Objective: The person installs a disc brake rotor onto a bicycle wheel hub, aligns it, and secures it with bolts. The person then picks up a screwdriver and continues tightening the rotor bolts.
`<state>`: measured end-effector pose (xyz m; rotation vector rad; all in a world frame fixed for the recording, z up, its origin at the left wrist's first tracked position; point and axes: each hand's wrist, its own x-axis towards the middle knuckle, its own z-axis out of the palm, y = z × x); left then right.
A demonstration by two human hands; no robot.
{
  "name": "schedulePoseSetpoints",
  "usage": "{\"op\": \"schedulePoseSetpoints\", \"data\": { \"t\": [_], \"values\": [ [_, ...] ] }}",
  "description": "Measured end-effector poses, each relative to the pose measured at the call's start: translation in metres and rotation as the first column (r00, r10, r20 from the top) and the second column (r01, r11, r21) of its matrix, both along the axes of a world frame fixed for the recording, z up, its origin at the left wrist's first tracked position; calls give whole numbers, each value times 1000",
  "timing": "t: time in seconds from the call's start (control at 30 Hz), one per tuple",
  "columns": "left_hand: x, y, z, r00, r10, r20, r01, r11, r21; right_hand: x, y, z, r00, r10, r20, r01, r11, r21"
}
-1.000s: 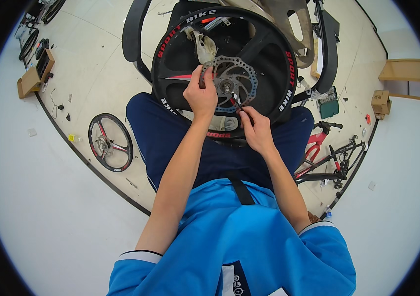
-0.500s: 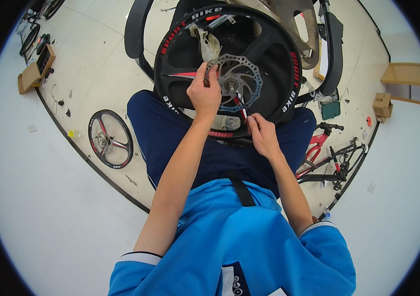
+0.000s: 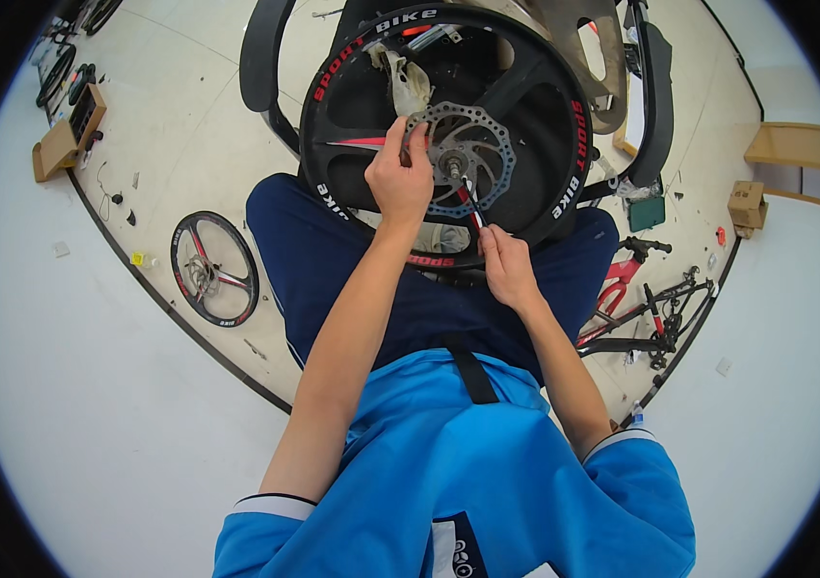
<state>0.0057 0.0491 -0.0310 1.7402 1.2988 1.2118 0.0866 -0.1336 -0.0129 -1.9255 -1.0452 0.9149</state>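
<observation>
A black bicycle wheel point(image 3: 564, 116) with red and white lettering lies across my lap. At its hub sits a silver brake disc point(image 3: 482, 130) with cut-out holes. My left hand point(image 3: 398, 181) grips the disc's left edge with the fingers curled over it. My right hand point(image 3: 506, 265) holds a thin red-handled tool point(image 3: 469, 204), its tip pointed up at the hub centre. A pale rag point(image 3: 408, 82) lies inside the wheel near the top left.
A second black wheel point(image 3: 214, 268) lies on the floor to my left. A red and black bicycle frame point(image 3: 646, 299) lies at the right. Cardboard boxes point(image 3: 745, 204) sit at far right, a wooden holder point(image 3: 63, 144) at far left, a black tyre point(image 3: 258, 58) behind.
My left hand has slid slightly along the disc's edge. My right hand has shifted a little with the tool. The wheel stays on my lap.
</observation>
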Motion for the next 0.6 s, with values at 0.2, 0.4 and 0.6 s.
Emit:
{"op": "schedulePoseSetpoints", "data": {
  "t": [0.2,0.4,0.6],
  "values": [
    [0,0,-1,1000,5,2,-5,1000,-21,-3,-1,-4,995,-73,-74,68,995,-70],
    [2,-2,2,1000,30,5,-30,998,-48,-22,4,-9,964,-160,-211,139,984,-110],
    [3,-5,9,999,43,21,-41,994,-104,-48,8,-28,956,-139,-257,150,988,22]
  ]
}}
